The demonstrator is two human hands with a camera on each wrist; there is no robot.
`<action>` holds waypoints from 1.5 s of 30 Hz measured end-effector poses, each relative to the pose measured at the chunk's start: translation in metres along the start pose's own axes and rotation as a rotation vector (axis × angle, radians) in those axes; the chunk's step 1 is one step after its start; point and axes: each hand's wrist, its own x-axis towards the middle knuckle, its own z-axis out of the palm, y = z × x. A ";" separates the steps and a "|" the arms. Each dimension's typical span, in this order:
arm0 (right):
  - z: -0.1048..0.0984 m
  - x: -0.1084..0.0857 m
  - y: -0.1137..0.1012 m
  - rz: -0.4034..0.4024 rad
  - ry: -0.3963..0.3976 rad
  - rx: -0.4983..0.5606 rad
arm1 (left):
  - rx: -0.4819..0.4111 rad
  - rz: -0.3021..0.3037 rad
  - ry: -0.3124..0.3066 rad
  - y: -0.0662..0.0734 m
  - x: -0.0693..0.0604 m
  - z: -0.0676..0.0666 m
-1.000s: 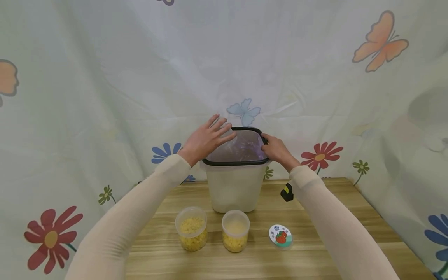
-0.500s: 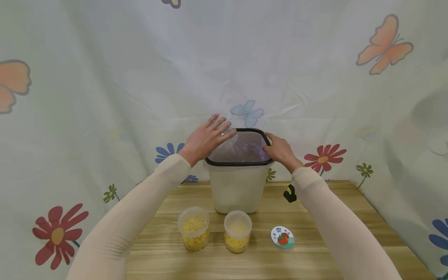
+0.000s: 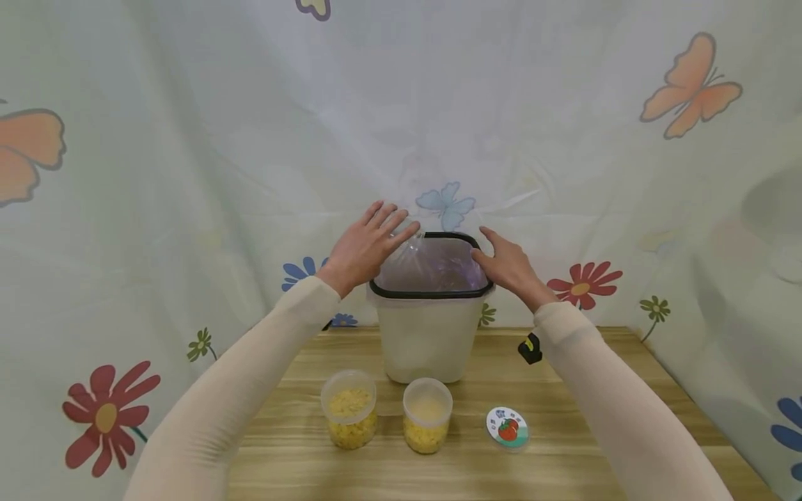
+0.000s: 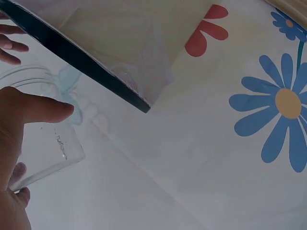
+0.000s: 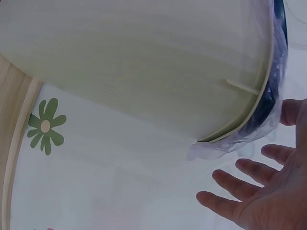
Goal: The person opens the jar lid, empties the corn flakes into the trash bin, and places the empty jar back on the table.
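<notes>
Head: trash bin [image 3: 426, 341] upright, far on the surface [image 3: 263, 452]; left hand [image 3: 370, 243] over its left rim; left tub [image 3: 348, 422] and right tub [image 3: 427, 424] nearer, upright, probably so yellow flakes [image 3: 352, 437] stay in. Left wrist: grip curled round tilted clear jar [image 4: 48, 148] at bin's mouth. Right wrist: right hand [image 5: 273, 191] released, fingers spread beside liner bag [image 5: 211, 151], folded over, likely to stay put.

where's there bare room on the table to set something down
Bare wood on the table shows on the near side of the left tub and right tub, and between the bin, the tomato-printed disc and the small black object. It's crowded at the bin's mouth, with the left hand holding a clear jar and the right hand nearby.
</notes>
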 end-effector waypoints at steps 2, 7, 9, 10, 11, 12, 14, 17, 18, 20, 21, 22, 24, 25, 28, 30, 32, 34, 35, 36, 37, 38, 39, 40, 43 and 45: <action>-0.002 -0.002 -0.001 -0.027 0.004 -0.003 | -0.046 -0.024 0.000 0.000 0.000 0.001; -0.004 -0.009 -0.003 -0.072 0.019 -0.016 | -0.155 -0.074 0.027 0.001 0.000 0.004; -0.005 -0.011 -0.003 -0.086 0.028 -0.015 | -0.195 -0.095 0.046 0.000 0.000 0.005; -0.006 -0.013 -0.004 -0.092 0.033 -0.014 | -0.215 -0.106 0.054 0.000 -0.001 0.005; -0.007 -0.015 -0.005 -0.099 0.038 -0.014 | -0.235 -0.118 0.064 0.000 -0.001 0.006; -0.008 -0.016 -0.006 -0.106 0.044 -0.014 | -0.255 -0.130 0.072 -0.001 -0.001 0.006; -0.009 -0.019 -0.008 -0.119 0.054 -0.014 | -0.293 -0.153 0.087 -0.002 -0.002 0.005; -0.012 -0.025 -0.011 -0.146 0.063 -0.017 | -0.336 -0.179 0.102 -0.003 -0.004 0.004; -0.012 -0.027 -0.011 -0.155 0.067 -0.021 | -0.346 -0.186 0.105 -0.003 -0.005 0.003; -0.013 -0.030 -0.014 -0.173 0.073 -0.037 | -0.361 -0.202 0.111 -0.002 -0.007 0.002; -0.013 -0.032 -0.014 -0.180 0.076 -0.043 | -0.371 -0.213 0.112 -0.002 -0.008 0.002; -0.013 -0.034 -0.015 -0.186 0.079 -0.049 | -0.380 -0.225 0.113 -0.002 -0.009 0.002; -0.014 -0.037 -0.017 -0.197 0.084 -0.064 | -0.410 -0.250 0.114 -0.002 -0.012 0.001; -0.014 -0.039 -0.018 -0.202 0.085 -0.069 | -0.426 -0.263 0.116 -0.001 -0.013 0.000; -0.015 -0.046 -0.022 -0.221 0.089 -0.077 | -0.474 -0.294 0.124 0.000 -0.017 -0.002; -0.016 -0.050 -0.025 -0.239 0.094 -0.090 | -0.498 -0.307 0.135 0.001 -0.020 -0.003; -0.016 -0.055 -0.028 -0.260 0.101 -0.108 | -0.515 -0.318 0.148 0.002 -0.022 -0.004; -0.016 -0.058 -0.031 -0.285 0.114 -0.129 | -0.533 -0.329 0.164 0.003 -0.024 -0.005; -0.016 -0.060 -0.032 -0.296 0.120 -0.139 | -0.542 -0.335 0.173 0.004 -0.025 -0.005; -0.016 -0.062 -0.033 -0.304 0.126 -0.147 | -0.550 -0.342 0.182 0.005 -0.026 -0.005; -0.016 -0.064 -0.034 -0.312 0.132 -0.153 | -0.560 -0.350 0.191 0.006 -0.027 -0.006; -0.016 -0.065 -0.034 -0.318 0.137 -0.157 | -0.566 -0.358 0.200 0.007 -0.028 -0.006; -0.016 -0.067 -0.035 -0.321 0.143 -0.163 | -0.574 -0.364 0.211 0.008 -0.028 -0.007; -0.016 -0.069 -0.036 -0.322 0.146 -0.166 | -0.580 -0.370 0.221 0.008 -0.029 -0.007; -0.016 -0.075 -0.038 -0.333 0.161 -0.172 | -0.613 -0.387 0.247 0.011 -0.032 -0.009; -0.016 -0.080 -0.039 -0.341 0.168 -0.177 | -0.634 -0.394 0.261 0.012 -0.035 -0.011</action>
